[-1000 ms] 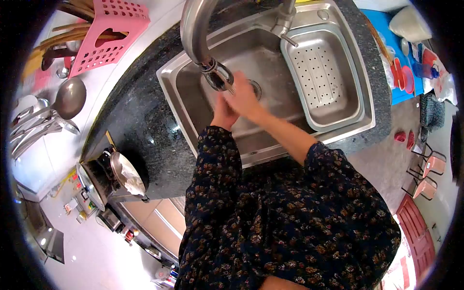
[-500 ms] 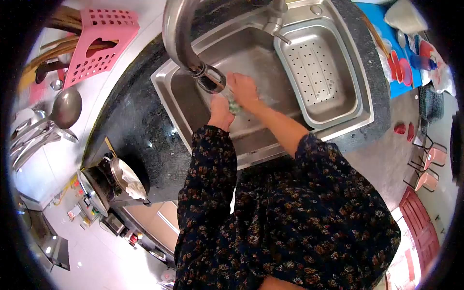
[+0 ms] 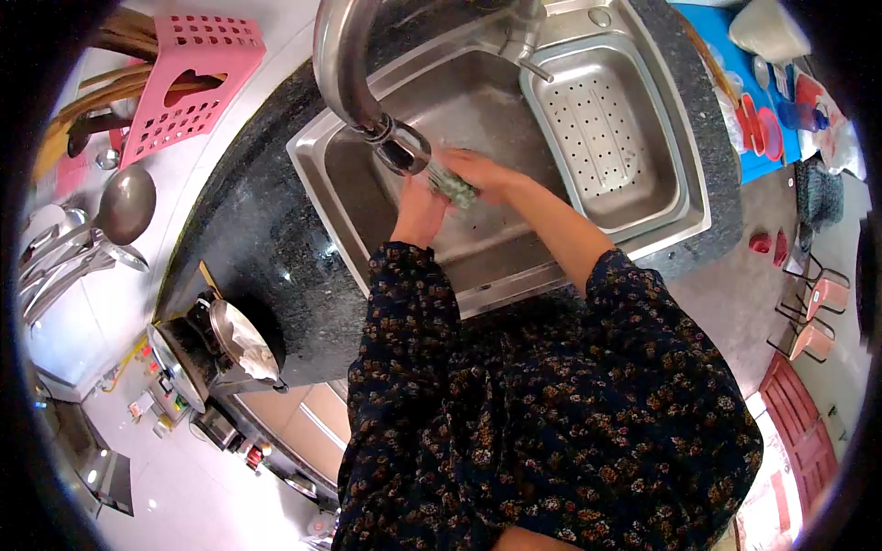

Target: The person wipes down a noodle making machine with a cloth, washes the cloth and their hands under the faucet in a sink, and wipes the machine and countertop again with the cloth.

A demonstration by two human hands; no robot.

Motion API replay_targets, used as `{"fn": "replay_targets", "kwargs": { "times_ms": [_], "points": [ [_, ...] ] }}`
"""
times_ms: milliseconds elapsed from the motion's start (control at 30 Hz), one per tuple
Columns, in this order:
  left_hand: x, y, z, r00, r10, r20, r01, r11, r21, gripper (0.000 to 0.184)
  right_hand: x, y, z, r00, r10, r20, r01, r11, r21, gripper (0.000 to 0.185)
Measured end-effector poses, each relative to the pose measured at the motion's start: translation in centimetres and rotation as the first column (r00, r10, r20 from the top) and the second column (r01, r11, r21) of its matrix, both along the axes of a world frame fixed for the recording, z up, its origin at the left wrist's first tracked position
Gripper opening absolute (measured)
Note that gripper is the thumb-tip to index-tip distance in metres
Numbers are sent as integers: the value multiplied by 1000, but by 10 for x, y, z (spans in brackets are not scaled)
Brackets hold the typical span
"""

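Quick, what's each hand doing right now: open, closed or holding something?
Left hand: holding a green-and-white item by the faucet.
Right hand: at the same item; whether its grip is closed can't be told.

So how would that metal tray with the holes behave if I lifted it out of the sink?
The perforated tray should stay stiff, judging by its formed metal walls. Its many holes suggest it's fairly light for its size. Its smooth, shiny surface may get slippery if wet.

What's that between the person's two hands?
The head view shows a mottled green item between the left hand and the right hand, near the faucet head.
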State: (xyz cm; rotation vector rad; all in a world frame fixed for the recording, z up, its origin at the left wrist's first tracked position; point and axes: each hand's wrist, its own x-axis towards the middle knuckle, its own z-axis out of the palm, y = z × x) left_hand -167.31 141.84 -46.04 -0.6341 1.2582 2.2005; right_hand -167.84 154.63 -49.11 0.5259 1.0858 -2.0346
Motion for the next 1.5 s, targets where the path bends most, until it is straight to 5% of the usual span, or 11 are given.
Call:
{"fn": "replay_targets", "kwargs": {
  "times_ms": [167, 267, 367, 467, 567, 800, 900, 1000, 1100, 1300, 1500],
  "points": [
    [5, -22, -6, 995, -82, -58, 76, 992, -103, 30, -2, 2, -13, 884, -125, -451, 333, 844, 420, 34],
    [1, -9, 25, 956, 62, 288, -46, 997, -61, 36, 6, -37, 13, 641, -22, -767, 602, 635, 485, 31],
    [21, -23, -63, 947, 277, -163, -27, 575, 818, 30, 27, -51, 56, 576, 279, -768, 513, 607, 606, 29],
    [16, -19, -16, 969, 89, 232, -112, 990, 88, 36, 14, -48, 44, 610, 257, -750, 540, 557, 631, 24],
    [0, -5, -4, 972, 108, 210, -99, 994, -55, 35, 9, -37, 38, 702, 236, -672, 479, 542, 690, 26],
    [1, -16, -14, 995, -3, 95, 0, 1000, 29, 28, 17, -41, 20, 652, 501, -569, 423, 382, 822, 24],
    [-8, -3, 19, 996, -36, 78, 46, 991, -129, 29, 1, -24, -12, 821, 150, -551, 323, 674, 665, 17],
    [-5, -15, 17, 990, -137, -26, 130, 974, -186, 31, -1, -7, -15, 761, -10, -649, 306, 887, 345, 42],
    [-5, -34, 9, 961, -256, -106, 211, 923, -322, 31, -12, 35, -1, 726, 513, -457, -172, 779, 603, 48],
    [-7, -29, 31, 850, -447, -280, 254, 812, -526, 37, -11, 46, 19, 710, 560, -428, -273, 778, 566, 45],
    [-6, -33, 33, 807, -500, -314, 217, 746, -630, 42, -11, 42, 2, 426, 341, -838, 229, 856, 464, 27]
  ]
}}
